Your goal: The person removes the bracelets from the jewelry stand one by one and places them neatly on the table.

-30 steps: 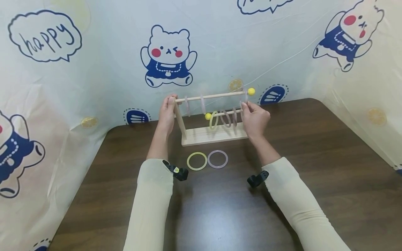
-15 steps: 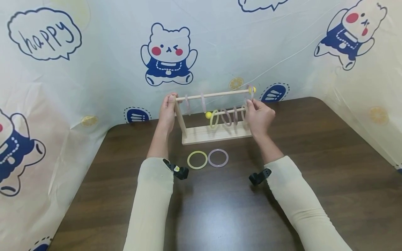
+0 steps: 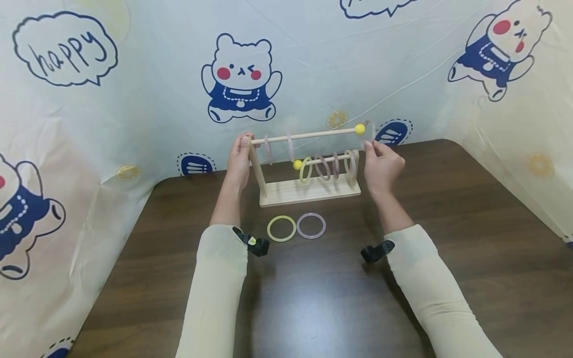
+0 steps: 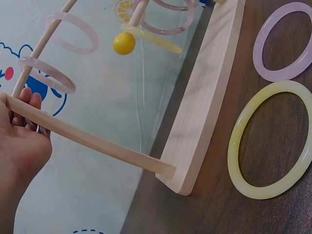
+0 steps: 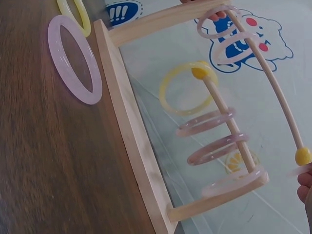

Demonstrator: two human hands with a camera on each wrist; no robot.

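Observation:
A wooden bangle stand [image 3: 309,193] has two rods, each tipped with a yellow ball. My left hand [image 3: 238,161] grips the top of its taller left post, where the upper rod [image 3: 322,134] begins. My right hand [image 3: 384,166] pinches a pale translucent bangle [image 3: 373,130], just right of the upper rod's yellow ball [image 3: 360,129] and apart from it. Two pale pink bangles hang on the upper rod, one of them [image 4: 73,33] farther from the post. The lower rod carries a yellow bangle [image 5: 163,92] by its ball and several pinkish ones, including a mauve bangle [image 5: 214,148].
On the dark wooden table [image 3: 313,298], a yellow bangle [image 3: 269,229] and a lilac bangle [image 3: 324,226] lie flat side by side in front of the stand. A printed cloth with cartoon bears [image 3: 240,97] hangs behind the table and at both sides.
My right hand has moved right, sliding the pale bangle along the upper rod, over the yellow ball and off its end. My left hand keeps its grip on the post.

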